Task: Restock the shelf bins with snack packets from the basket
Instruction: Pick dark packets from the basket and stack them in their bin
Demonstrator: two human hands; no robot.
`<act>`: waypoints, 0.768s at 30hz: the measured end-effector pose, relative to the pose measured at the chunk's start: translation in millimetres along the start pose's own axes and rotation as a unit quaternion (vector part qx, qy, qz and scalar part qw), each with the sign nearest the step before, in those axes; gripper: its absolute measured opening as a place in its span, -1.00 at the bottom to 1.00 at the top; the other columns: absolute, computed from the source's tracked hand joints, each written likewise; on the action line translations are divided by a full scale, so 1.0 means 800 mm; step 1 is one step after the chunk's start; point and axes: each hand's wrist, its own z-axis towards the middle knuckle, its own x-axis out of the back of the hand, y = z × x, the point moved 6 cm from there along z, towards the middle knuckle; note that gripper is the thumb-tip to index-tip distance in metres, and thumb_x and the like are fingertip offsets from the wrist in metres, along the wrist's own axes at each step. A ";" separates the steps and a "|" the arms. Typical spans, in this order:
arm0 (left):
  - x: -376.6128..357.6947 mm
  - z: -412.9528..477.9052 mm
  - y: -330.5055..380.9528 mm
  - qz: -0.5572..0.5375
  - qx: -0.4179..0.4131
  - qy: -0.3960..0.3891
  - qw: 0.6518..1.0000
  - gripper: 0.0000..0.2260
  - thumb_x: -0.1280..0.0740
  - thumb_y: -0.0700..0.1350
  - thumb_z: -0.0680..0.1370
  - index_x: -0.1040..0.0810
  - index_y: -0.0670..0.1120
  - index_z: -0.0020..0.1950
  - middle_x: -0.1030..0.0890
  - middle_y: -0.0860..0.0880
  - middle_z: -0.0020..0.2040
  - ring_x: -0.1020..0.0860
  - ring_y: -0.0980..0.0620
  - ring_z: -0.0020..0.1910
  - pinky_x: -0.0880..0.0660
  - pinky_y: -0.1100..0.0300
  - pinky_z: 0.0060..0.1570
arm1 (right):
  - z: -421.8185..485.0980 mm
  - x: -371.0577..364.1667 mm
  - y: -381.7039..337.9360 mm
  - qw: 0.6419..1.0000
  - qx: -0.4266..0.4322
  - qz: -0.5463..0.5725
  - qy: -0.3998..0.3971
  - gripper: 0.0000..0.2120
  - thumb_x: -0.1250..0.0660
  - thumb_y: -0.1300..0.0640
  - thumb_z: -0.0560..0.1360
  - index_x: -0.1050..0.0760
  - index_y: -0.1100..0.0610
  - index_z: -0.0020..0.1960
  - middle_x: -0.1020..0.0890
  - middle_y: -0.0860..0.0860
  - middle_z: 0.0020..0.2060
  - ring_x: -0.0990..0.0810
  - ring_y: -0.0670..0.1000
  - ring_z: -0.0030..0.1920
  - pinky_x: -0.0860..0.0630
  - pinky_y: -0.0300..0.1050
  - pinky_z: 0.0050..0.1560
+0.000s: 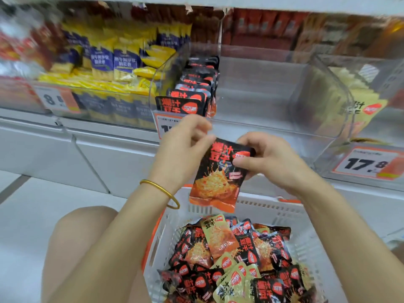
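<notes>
A black-and-orange snack packet [215, 176] hangs upright above the white basket [271, 209], held by its top edge. My right hand [269, 159] pinches its top right corner. My left hand [185, 141], with a gold bangle on the wrist, has its curled fingers at the packet's top left corner. The basket holds several black and several yellow-green packets [231, 259]. Just behind my hands stands a clear shelf bin [273, 101] with a row of the same black packets [192, 90] upright along its left side; the rest of that bin is bare.
To the left, a bin of yellow and blue packets [109, 66] with an orange price tag [56, 99]. To the right, a clear bin of yellow-green packets [358, 99] with a 17.8 price tag [369, 164]. White shelf fronts run below. My bare knee [83, 232] is at lower left.
</notes>
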 end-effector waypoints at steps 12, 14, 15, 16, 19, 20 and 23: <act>0.073 0.055 -0.029 0.067 0.020 0.182 0.981 -0.61 -0.06 -0.42 0.43 -0.42 -0.14 0.18 -0.56 -0.04 -0.02 -0.54 -0.06 0.03 -0.45 0.06 0.11 | 0.093 0.040 -0.103 0.944 0.181 0.024 0.275 -0.82 -0.33 0.23 0.32 -0.47 -0.05 -0.22 -0.60 -0.05 -0.26 -0.58 0.02 -0.22 -0.60 0.14 -0.16; 0.077 0.055 -0.032 0.066 0.015 0.208 0.976 -0.60 -0.06 -0.42 0.43 -0.42 -0.15 0.19 -0.53 -0.07 0.04 -0.54 -0.04 0.01 -0.45 0.09 0.09 | 0.102 0.024 -0.105 0.948 0.181 -0.039 0.258 -0.82 -0.34 0.20 0.30 -0.48 -0.08 -0.22 -0.58 -0.13 -0.28 -0.58 -0.01 -0.19 -0.57 0.15 -0.08; 0.079 0.055 -0.030 0.076 0.006 0.222 0.972 -0.61 -0.07 -0.41 0.44 -0.42 -0.16 0.20 -0.52 -0.08 0.07 -0.54 -0.05 0.00 -0.44 0.10 0.08 | 0.106 0.014 -0.104 0.951 0.178 -0.081 0.238 -0.82 -0.36 0.20 0.32 -0.52 -0.07 -0.17 -0.59 -0.13 -0.24 -0.59 0.00 -0.16 -0.56 0.13 -0.04; 0.082 0.056 -0.026 0.094 -0.013 0.235 0.967 -0.62 -0.09 -0.39 0.45 -0.43 -0.17 0.22 -0.51 -0.10 0.09 -0.52 -0.07 0.01 -0.43 0.09 0.08 | 0.111 0.003 -0.102 0.951 0.175 -0.133 0.216 -0.82 -0.37 0.20 0.36 -0.57 -0.03 -0.09 -0.61 -0.10 -0.18 -0.59 0.02 -0.11 -0.54 0.11 -0.01; 0.081 0.060 -0.006 0.163 -0.098 0.239 0.952 -0.59 -0.13 -0.35 0.46 -0.44 -0.17 0.29 -0.50 -0.14 0.12 -0.47 -0.13 0.08 -0.41 0.03 0.11 | 0.122 -0.029 -0.099 0.924 0.169 -0.305 0.158 -0.75 -0.32 0.13 0.49 -0.56 0.04 0.17 -0.57 0.04 -0.01 -0.54 0.12 0.04 -0.48 0.07 0.05; 0.077 0.062 -0.004 0.189 -0.117 0.228 0.948 -0.59 -0.14 -0.33 0.47 -0.45 -0.15 0.30 -0.51 -0.15 0.12 -0.46 -0.13 0.09 -0.40 0.03 0.11 | 0.125 -0.039 -0.101 0.913 0.172 -0.341 0.141 -0.74 -0.30 0.11 0.52 -0.55 0.03 0.19 -0.53 0.04 -0.03 -0.51 0.13 0.06 -0.47 0.06 0.05; 0.066 0.070 -0.013 0.252 -0.129 0.187 0.941 -0.67 -0.12 -0.19 0.51 -0.57 -0.08 0.19 -0.56 -0.11 0.08 -0.48 -0.17 0.06 -0.41 -0.07 0.03 | 0.128 -0.069 -0.105 0.901 0.198 -0.380 0.072 -0.80 -0.27 0.11 0.52 -0.57 0.03 0.11 -0.54 0.04 -0.11 -0.51 0.15 0.02 -0.46 0.04 -0.05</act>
